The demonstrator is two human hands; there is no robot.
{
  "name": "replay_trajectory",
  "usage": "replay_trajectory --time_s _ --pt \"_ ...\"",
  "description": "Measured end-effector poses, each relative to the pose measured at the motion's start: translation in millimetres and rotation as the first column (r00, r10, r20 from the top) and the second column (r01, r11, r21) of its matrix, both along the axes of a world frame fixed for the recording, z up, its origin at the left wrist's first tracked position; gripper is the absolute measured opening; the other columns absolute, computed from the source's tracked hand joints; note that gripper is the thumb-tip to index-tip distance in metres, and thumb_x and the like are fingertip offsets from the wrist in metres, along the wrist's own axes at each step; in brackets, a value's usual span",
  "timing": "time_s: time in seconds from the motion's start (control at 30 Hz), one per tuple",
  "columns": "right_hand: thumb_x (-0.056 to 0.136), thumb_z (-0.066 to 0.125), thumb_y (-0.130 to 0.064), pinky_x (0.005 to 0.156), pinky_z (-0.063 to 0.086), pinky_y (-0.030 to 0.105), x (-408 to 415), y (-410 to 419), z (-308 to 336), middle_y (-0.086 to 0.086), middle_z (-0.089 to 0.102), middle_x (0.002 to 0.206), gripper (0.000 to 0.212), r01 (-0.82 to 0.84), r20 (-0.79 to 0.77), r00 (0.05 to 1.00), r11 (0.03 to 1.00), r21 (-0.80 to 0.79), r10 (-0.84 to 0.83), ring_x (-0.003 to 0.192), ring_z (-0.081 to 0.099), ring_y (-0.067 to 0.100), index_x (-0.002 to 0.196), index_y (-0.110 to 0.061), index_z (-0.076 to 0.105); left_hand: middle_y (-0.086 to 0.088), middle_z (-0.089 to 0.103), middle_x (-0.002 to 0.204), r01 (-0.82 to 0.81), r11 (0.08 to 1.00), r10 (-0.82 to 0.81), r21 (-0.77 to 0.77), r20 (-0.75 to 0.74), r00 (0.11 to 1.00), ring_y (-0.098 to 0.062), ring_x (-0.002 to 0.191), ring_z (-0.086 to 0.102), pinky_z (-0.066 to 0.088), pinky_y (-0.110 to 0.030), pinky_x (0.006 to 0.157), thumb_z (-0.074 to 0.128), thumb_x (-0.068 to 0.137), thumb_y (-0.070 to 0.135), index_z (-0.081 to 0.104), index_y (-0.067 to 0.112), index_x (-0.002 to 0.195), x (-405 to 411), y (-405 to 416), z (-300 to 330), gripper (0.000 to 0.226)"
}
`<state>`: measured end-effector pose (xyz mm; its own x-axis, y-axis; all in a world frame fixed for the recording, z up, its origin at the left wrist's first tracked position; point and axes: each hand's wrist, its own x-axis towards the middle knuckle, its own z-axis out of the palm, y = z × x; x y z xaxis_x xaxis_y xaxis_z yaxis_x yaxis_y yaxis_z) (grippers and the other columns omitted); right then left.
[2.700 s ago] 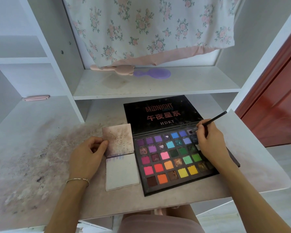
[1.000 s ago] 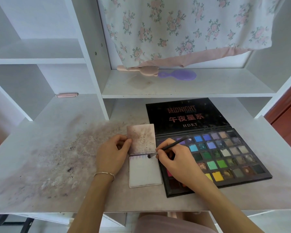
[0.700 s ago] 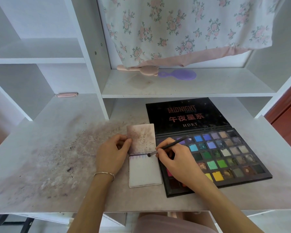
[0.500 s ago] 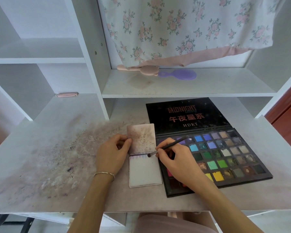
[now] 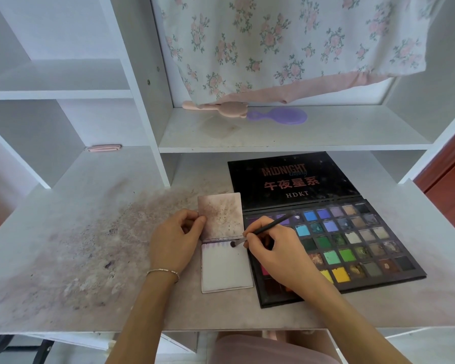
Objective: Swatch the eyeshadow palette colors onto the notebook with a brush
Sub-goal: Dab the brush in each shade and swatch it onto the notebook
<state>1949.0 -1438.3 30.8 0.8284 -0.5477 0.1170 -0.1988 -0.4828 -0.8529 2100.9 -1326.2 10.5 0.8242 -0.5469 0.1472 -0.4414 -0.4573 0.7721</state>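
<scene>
The fingers (image 5: 252, 233) of the right hand (image 5: 279, 254) are curled tight round a thin dark-handled makeup brush (image 5: 263, 230), whose dark tip touches the top right of the blank page of a small white flip-top notebook (image 5: 226, 269), at the end of a row of pale purple swatch marks. The left hand (image 5: 172, 241) pinches the left edge of the notebook's flipped-up, powder-stained cover between thumb and curled fingers; a thin bracelet (image 5: 163, 271) circles its wrist. The notebook lies near the front edge of the stained white tabletop (image 5: 76, 253), touching the left side of a large black eyeshadow palette with rows of square coloured pans (image 5: 352, 237). The palette's lid lies open toward the back edge. On the shelf above rest a pink hairbrush (image 5: 221, 108) and a purple hairbrush (image 5: 281, 115).
</scene>
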Motion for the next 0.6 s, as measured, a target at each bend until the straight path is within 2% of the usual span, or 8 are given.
replay_trajectory --time_s 0.23,0.43,0.53,0.6 --pt "0.09 0.05 -0.017 0.068 0.051 0.015 0.5 -0.3 1.1 0.0 0.066 0.082 0.016 0.009 0.009 1.0 1.0 0.0 -0.009 0.076 0.062 0.007 0.083 -0.031 0.05 0.019 0.06 0.074 0.003 1.0 -0.003 0.006 0.0 1.0 0.003 0.073 0.055 0.037 -0.012 0.06 0.061 0.086 0.028 0.062 0.031 0.08 0.1 0.1 0.0 0.006" --pt "0.09 0.05 -0.018 0.063 0.046 0.008 0.8 -0.2 0.2 -0.005 0.065 0.079 0.02 0.007 -0.007 1.0 1.0 -0.012 -0.007 0.072 0.058 -0.001 0.081 -0.035 0.049 0.015 0.062 0.075 0.005 1.0 -0.005 0.009 0.002 1.0 0.0 0.073 0.056 0.039 -0.013 0.061 0.061 0.086 0.029 0.062 0.03 0.08 0.3 -0.3 0.2 0.006" --pt "0.09 0.051 -0.017 0.065 0.049 0.012 1.7 -1.4 -0.1 -0.005 0.064 0.079 0.017 0.049 0.064 0.997 0.999 0.016 -0.05 0.073 0.058 0.0 0.084 -0.033 0.051 0.018 0.061 0.074 0.005 1.0 -0.005 0.002 -0.002 1.0 0.002 0.073 0.056 0.038 -0.012 0.061 0.061 0.086 0.028 0.062 0.03 0.08 -0.1 -0.1 1.1 0.006" --pt "0.09 0.051 -0.015 0.065 0.053 0.022 0.3 -3.1 0.5 -0.005 0.065 0.076 0.018 0.077 0.125 0.988 0.992 0.101 -0.09 0.072 0.061 0.008 0.084 -0.032 0.054 0.02 0.06 0.073 0.003 1.0 -0.003 -0.002 -0.006 1.0 0.004 0.071 0.055 0.036 -0.01 0.06 0.062 0.085 0.027 0.061 0.03 0.079 -0.6 -0.1 2.1 0.007"
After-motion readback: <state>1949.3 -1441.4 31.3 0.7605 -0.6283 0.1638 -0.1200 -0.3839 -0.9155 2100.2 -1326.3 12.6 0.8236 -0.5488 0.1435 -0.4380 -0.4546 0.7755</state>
